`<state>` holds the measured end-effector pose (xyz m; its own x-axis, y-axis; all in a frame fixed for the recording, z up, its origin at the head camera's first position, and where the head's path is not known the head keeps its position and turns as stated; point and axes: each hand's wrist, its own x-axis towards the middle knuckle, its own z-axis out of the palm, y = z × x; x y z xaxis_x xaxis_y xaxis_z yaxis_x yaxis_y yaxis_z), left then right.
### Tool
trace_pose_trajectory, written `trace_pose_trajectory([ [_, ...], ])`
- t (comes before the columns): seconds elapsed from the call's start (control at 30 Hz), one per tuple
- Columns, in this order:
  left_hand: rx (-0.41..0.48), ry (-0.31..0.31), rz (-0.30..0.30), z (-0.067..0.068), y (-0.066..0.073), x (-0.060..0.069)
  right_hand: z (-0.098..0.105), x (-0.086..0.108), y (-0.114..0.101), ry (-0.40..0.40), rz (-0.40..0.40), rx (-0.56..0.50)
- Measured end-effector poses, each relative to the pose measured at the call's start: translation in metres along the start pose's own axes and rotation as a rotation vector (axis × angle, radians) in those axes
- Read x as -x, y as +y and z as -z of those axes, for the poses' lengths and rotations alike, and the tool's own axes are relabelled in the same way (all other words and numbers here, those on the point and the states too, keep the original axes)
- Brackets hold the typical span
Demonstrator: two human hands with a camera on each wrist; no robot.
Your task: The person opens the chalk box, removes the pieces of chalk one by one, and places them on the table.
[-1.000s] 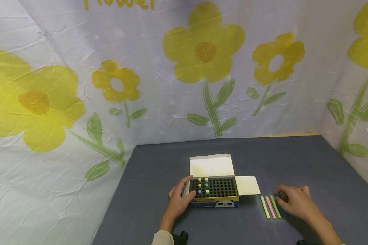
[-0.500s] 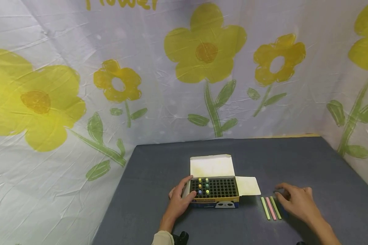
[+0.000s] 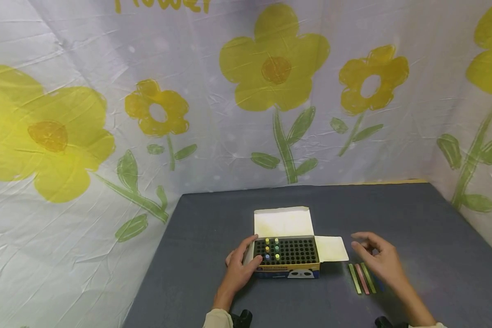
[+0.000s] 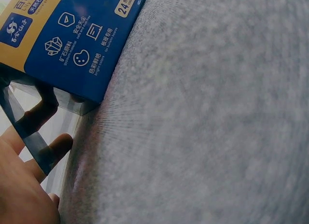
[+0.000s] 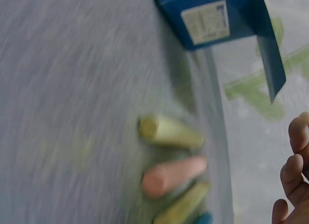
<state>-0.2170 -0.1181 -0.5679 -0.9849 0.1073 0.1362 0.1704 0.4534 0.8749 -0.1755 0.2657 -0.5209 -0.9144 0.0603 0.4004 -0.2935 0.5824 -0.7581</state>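
In the head view a blue and yellow chalk box (image 3: 284,274) stands with its lid folded back, several chalk sticks (image 3: 277,257) upright in the left holes of its black insert. My left hand (image 3: 237,275) holds the box's left end, thumb at the front edge, index finger towards the back. To the right lie a pale yellow-green chalk stick (image 3: 354,279), a pink one (image 3: 362,279), a green one (image 3: 368,278) and a partly hidden blue one (image 5: 205,218). Above them hovers my right hand (image 3: 383,260), fingers loosely bent, nothing visible between them.
The dark grey tabletop (image 3: 213,218) meets a white sheet (image 3: 213,150) printed with yellow flowers at the back and sides. The box's right side flap (image 3: 331,248) sticks out towards the chalk sticks, and the lid (image 3: 283,222) lies open behind.
My right hand has left the far side of the chalk row, where it was beside the blue stick, and has moved up and left towards the box flap. My left hand stays put.
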Motion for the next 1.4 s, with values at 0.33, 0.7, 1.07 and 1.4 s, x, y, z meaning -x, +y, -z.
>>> trace_pose_trajectory([
  [0.33, -0.012, 0.001, 0.005, 0.000, 0.000, 0.001, -0.027, -0.017, -0.025, -0.021, 0.082, -0.096],
  [0.7, -0.011, 0.009, 0.009, -0.001, 0.000, 0.001, -0.063, -0.031, -0.044, -0.103, 0.222, -0.121],
  [1.07, 0.001, 0.000, 0.027, -0.002, 0.000, 0.000, -0.097, -0.029, -0.063, -0.166, 0.319, -0.062],
  [1.4, -0.015, 0.008, 0.027, -0.001, 0.001, 0.000, -0.111, -0.030, -0.074, -0.261, 0.391, 0.050],
])
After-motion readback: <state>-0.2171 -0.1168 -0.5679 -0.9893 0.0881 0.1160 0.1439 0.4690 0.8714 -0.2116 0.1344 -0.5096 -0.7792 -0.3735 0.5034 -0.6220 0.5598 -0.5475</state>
